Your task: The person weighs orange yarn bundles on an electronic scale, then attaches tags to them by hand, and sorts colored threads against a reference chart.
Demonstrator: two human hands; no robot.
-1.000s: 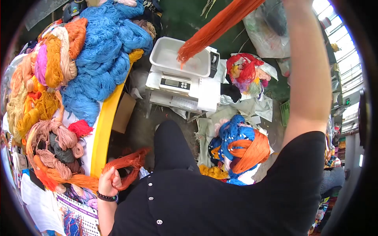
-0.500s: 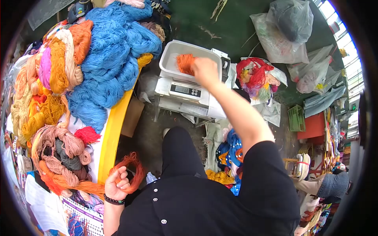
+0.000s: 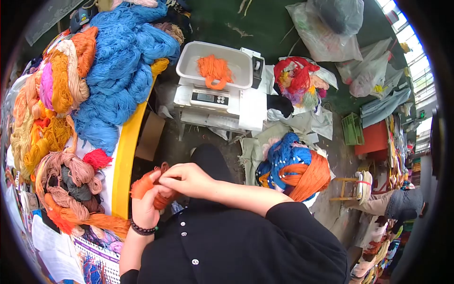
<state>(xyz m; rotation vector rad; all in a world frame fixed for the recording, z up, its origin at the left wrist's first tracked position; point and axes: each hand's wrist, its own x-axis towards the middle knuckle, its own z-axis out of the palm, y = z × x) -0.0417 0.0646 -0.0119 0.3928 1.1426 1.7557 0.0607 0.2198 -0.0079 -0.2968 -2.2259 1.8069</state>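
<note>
The person stood at the yellow edge of the bench (image 3: pixel 124 156), both hands held close to the chest of a black shirt (image 3: pixel 236 246); the left hand (image 3: pixel 144 210), with a dark bead bracelet (image 3: pixel 142 230) at its wrist, was closed round an orange skein (image 3: pixel 141 185), which stuck up out of the fist just beside the bench edge; the right hand (image 3: pixel 182 180) lay across the top of it, fingers curled down onto the same yarn, though from where I stood I could not quite tell whether they pinched a strand or merely pressed on it. Ahead of the hands, well apart from them, a white scale (image 3: pixel 208 98) stood on a low stand with a white tray (image 3: pixel 188 64) on top; a loose coil of orange yarn (image 3: pixel 215 71) lay inside that tray. On the bench to the left a great heap of blue yarn (image 3: pixel 123 71) was piled against orange, yellow and pink hanks; nearer the person lay brown skeins (image 3: pixel 71 175) and a small red tuft (image 3: pixel 97 158). On the floor to the right sat a bundle of blue and orange yarn (image 3: pixel 295 170); beyond it were a bag of red and mixed yarn (image 3: pixel 300 83), clear plastic sacks (image 3: pixel 331 33) and a green crate (image 3: pixel 352 128); another person's striped sleeve (image 3: pixel 399 203) showed at the far right.
</note>
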